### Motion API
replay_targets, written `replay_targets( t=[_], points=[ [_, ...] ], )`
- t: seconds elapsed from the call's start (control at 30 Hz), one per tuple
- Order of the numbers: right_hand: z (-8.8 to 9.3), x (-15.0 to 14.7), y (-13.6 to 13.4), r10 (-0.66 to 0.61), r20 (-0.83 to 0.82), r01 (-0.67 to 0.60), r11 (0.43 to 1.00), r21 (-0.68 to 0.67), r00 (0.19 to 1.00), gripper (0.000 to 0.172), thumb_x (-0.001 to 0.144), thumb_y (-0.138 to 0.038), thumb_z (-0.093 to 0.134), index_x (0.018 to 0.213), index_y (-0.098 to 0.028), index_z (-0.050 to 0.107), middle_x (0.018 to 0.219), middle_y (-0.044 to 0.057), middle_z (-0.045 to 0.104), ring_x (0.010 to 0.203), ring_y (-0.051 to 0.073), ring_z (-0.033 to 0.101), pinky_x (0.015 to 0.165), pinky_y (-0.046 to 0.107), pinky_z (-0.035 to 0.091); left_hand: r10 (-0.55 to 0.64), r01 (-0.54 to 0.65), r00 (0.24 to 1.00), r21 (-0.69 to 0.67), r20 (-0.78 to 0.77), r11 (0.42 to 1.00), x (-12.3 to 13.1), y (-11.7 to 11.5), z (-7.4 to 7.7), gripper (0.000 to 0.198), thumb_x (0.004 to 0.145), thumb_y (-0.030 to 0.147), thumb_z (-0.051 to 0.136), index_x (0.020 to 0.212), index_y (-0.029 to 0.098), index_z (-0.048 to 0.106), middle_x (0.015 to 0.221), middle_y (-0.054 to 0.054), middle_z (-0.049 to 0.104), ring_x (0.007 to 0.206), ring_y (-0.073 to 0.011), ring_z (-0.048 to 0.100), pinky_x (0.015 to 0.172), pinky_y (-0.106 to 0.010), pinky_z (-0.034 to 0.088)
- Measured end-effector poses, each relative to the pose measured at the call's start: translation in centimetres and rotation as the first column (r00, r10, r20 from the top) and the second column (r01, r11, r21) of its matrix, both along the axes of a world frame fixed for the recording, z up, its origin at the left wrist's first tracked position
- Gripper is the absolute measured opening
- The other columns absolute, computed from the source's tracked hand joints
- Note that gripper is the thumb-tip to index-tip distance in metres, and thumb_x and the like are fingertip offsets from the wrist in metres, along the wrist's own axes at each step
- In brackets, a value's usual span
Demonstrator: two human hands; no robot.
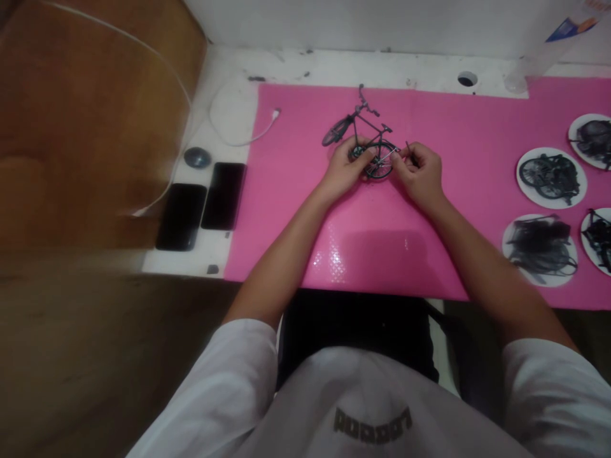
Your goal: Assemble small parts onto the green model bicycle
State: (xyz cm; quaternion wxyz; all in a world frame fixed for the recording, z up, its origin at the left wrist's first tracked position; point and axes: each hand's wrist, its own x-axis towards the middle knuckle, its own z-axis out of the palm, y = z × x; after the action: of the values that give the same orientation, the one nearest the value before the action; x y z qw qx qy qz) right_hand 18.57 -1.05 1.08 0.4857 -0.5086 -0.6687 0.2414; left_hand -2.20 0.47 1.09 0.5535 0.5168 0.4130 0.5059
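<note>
A small black model bicycle (359,130) stands on the pink mat (382,242), its handlebar pointing to the far side. My left hand (344,166) is closed around the frame by the near wheel (380,159). My right hand (420,170) pinches a thin dark tool (408,148) beside that wheel, fingers pressed together. Both hands touch the bicycle at its near end.
White plates (551,177) with black bicycle parts lie at the right of the mat. Two dark phones (203,203), a small round grey object (197,157) and a white cable (248,137) sit on the white desk at left. A hole (466,79) is in the desk's far side.
</note>
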Motion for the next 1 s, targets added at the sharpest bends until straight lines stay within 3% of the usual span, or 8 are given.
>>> replay_targets(
  t=[0.2, 0.47, 0.63, 0.8, 1.0],
  points=[
    [-0.1, 0.1, 0.0, 0.004, 0.008, -0.004, 0.999, 0.043, 1.0, 0.067, 0.094, -0.091, 0.063, 0.083, -0.025, 0.067, 0.061, -0.004, 0.036, 0.061, 0.017, 0.048, 0.066, 0.036, 0.053, -0.033, 0.033, 0.999, -0.006, 0.024, 0.999, -0.3, 0.0, 0.0, 0.048, 0.089, 0.064, 0.09, 0.106, 0.022, 0.075, 0.085, -0.005, 0.072, 0.088, -0.024, 0.076, 0.084, -0.038, 0.067],
    [1.0, -0.1, -0.6, 0.034, -0.006, -0.034, 0.998, 0.053, 0.999, 0.066, 0.106, -0.084, 0.049, 0.097, -0.024, 0.075, 0.081, 0.004, 0.061, 0.085, 0.023, 0.067, 0.083, 0.043, 0.063, 0.016, 0.017, 0.984, -0.182, 0.179, 0.983, -0.6, 0.5, 0.0, 0.043, 0.093, 0.058, 0.088, 0.105, 0.019, 0.075, 0.08, -0.005, 0.073, 0.085, -0.0238, 0.08, 0.084, -0.035, 0.069],
    [1.3, -0.3, -1.0, 0.046, -0.036, -0.045, 0.998, 0.032, 0.998, 0.065, 0.106, -0.083, 0.051, 0.103, -0.024, 0.076, 0.08, 0.002, 0.06, 0.081, 0.021, 0.064, 0.08, 0.04, 0.062, 0.041, 0.127, 0.918, -0.391, 0.394, 0.912, -1.3, 0.3, 2.1, 0.034, 0.106, 0.05, 0.072, 0.117, 0.018, 0.073, 0.087, -0.005, 0.077, 0.087, -0.0219, 0.081, 0.077, -0.03, 0.067],
    [1.6, -0.5, -1.3, 0.045, -0.023, -0.045, 0.999, 0.016, 0.999, 0.062, 0.107, -0.081, 0.052, 0.101, -0.024, 0.074, 0.077, 0.001, 0.055, 0.075, 0.018, 0.057, 0.074, 0.036, 0.057, 0.093, 0.251, 0.806, -0.479, 0.585, 0.841, -1.5, -0.9, 4.8, 0.028, 0.111, 0.038, 0.056, 0.098, 0.018, 0.071, 0.072, -0.002, 0.07, 0.053, -0.0091, 0.065, 0.048, -0.016, 0.048],
    [1.8, -0.6, -1.4, 0.049, -0.018, -0.049, 0.999, 0.015, 0.999, 0.064, 0.106, -0.083, 0.05, 0.101, -0.024, 0.073, 0.076, 0.0, 0.053, 0.073, 0.018, 0.056, 0.072, 0.035, 0.054, 0.121, 0.261, 0.796, -0.517, 0.593, 0.815, -1.3, -1.5, 5.2, 0.022, 0.107, 0.037, 0.06, 0.103, 0.02, 0.073, 0.071, -0.001, 0.071, 0.052, -0.0104, 0.064, 0.05, -0.018, 0.051]
  ],
)
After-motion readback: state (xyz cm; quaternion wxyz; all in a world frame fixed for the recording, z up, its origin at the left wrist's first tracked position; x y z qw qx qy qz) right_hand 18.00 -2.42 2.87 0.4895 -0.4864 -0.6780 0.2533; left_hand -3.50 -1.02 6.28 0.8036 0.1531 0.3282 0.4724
